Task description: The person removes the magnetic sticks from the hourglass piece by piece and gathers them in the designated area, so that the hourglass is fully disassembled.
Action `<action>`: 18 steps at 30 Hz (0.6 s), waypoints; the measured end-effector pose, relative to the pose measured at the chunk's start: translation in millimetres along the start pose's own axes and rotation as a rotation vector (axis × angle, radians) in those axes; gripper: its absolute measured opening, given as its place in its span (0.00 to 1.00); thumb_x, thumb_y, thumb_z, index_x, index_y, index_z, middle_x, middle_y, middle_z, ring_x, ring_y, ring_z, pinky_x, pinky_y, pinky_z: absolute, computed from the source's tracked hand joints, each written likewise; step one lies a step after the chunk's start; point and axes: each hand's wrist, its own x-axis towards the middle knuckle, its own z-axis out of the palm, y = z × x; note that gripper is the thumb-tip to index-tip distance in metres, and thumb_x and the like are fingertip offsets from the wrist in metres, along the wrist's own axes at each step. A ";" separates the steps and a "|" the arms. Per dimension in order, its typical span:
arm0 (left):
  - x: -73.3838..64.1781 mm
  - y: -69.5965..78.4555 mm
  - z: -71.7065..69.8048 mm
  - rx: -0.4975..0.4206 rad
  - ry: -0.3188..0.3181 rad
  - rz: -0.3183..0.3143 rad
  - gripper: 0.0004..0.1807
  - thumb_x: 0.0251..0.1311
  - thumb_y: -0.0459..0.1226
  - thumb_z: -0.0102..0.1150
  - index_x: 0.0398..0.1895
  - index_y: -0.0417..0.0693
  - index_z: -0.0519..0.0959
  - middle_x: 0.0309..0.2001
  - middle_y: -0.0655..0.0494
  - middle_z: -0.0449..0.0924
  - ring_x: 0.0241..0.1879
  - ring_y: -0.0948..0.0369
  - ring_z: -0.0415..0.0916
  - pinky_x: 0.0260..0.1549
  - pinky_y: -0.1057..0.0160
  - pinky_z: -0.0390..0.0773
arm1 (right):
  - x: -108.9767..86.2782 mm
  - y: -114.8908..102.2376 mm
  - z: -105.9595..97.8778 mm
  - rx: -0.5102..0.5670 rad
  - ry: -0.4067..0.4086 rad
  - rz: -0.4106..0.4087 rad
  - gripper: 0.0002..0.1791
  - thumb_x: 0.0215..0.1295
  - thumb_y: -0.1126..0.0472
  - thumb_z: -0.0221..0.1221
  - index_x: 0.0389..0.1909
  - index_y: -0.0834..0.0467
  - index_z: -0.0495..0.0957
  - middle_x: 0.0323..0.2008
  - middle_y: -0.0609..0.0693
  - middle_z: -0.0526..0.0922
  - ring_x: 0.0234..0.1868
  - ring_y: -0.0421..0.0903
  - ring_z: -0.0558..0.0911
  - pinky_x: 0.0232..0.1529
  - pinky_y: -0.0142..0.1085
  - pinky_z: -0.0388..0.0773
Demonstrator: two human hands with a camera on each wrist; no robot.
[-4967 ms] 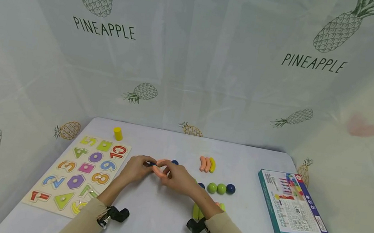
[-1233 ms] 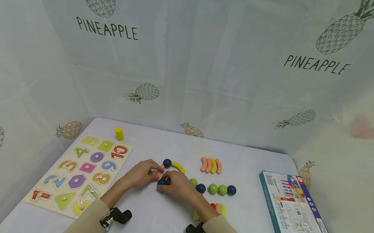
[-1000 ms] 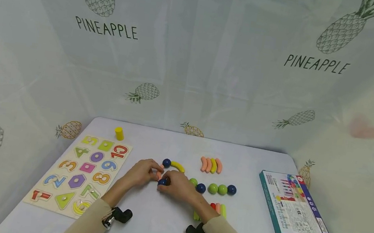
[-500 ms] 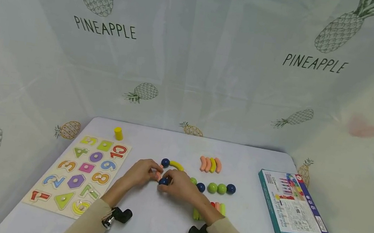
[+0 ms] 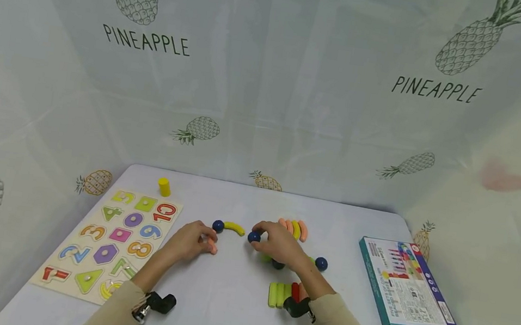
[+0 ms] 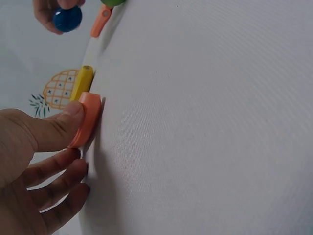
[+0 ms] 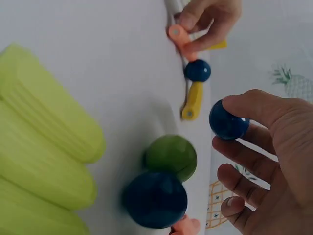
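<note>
My left hand (image 5: pixel 188 241) pinches a curved orange magnetic stick (image 6: pixel 90 117) between thumb and forefinger, low over the white table. At that stick's far end a blue ball (image 5: pixel 218 226) lies, joined to a curved yellow stick (image 5: pixel 234 228) that points right. To the right, my right hand (image 5: pixel 281 245) holds another blue ball (image 7: pixel 229 120) by the fingertips, its other fingers spread in the right wrist view. Below that hand are a green ball (image 7: pixel 172 157) and a further blue ball (image 7: pixel 155 199), partly hidden from the head camera.
A number-and-shape puzzle board (image 5: pixel 106 246) covers the table's left side, with a yellow cylinder (image 5: pixel 164 187) behind it. Green sticks (image 5: pixel 279 295) and a red stick (image 5: pixel 295 292) lie near my right forearm. Orange and yellow curved sticks (image 5: pixel 302 231) sit farther back. A box (image 5: pixel 407 286) lies at right.
My right hand has moved right and away from the left hand, taking the blue ball off the orange stick's near end. My left hand and the joined pieces have shifted slightly left.
</note>
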 end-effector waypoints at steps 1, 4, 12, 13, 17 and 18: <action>-1.1 -0.5 -0.2 -0.004 0.001 0.001 0.10 0.53 0.42 0.75 0.39 0.57 0.88 0.42 0.58 0.78 0.34 0.63 0.71 0.35 0.62 0.72 | 0.2 3.0 -0.5 -0.004 -0.010 -0.006 0.21 0.63 0.53 0.68 0.56 0.54 0.81 0.49 0.47 0.84 0.44 0.44 0.82 0.43 0.37 0.79; -4.2 -2.0 -0.4 -0.010 0.008 0.003 0.09 0.52 0.44 0.75 0.37 0.59 0.87 0.44 0.57 0.76 0.38 0.61 0.72 0.38 0.59 0.73 | 0.5 10.1 0.7 -0.025 -0.036 -0.021 0.21 0.62 0.54 0.69 0.56 0.55 0.82 0.50 0.49 0.83 0.49 0.48 0.82 0.48 0.40 0.78; -7.6 -5.1 0.7 0.071 0.035 0.039 0.08 0.51 0.47 0.76 0.33 0.63 0.86 0.69 0.42 0.65 0.62 0.41 0.72 0.56 0.43 0.75 | 2.0 16.4 9.6 -0.112 -0.090 -0.053 0.21 0.62 0.55 0.69 0.57 0.51 0.82 0.53 0.47 0.83 0.50 0.46 0.79 0.49 0.40 0.76; -7.7 -5.0 0.4 0.076 0.035 0.040 0.08 0.51 0.47 0.76 0.33 0.63 0.86 0.71 0.42 0.64 0.64 0.40 0.70 0.57 0.42 0.74 | 2.0 16.3 10.3 -0.116 -0.094 -0.063 0.21 0.62 0.55 0.69 0.57 0.50 0.82 0.53 0.47 0.83 0.50 0.46 0.78 0.49 0.40 0.76; -8.4 -3.6 -1.2 0.094 0.019 0.042 0.08 0.52 0.49 0.76 0.34 0.63 0.86 0.72 0.46 0.65 0.66 0.41 0.68 0.58 0.42 0.74 | 1.0 15.5 12.2 -0.153 -0.109 -0.084 0.21 0.62 0.54 0.69 0.56 0.49 0.82 0.52 0.44 0.84 0.48 0.44 0.76 0.45 0.37 0.75; -8.7 -3.2 -1.5 0.101 0.016 0.045 0.08 0.52 0.49 0.75 0.34 0.64 0.86 0.71 0.46 0.66 0.66 0.41 0.68 0.57 0.42 0.74 | 0.7 15.1 12.4 -0.160 -0.113 -0.085 0.21 0.62 0.54 0.69 0.56 0.48 0.82 0.51 0.44 0.84 0.47 0.43 0.75 0.44 0.36 0.75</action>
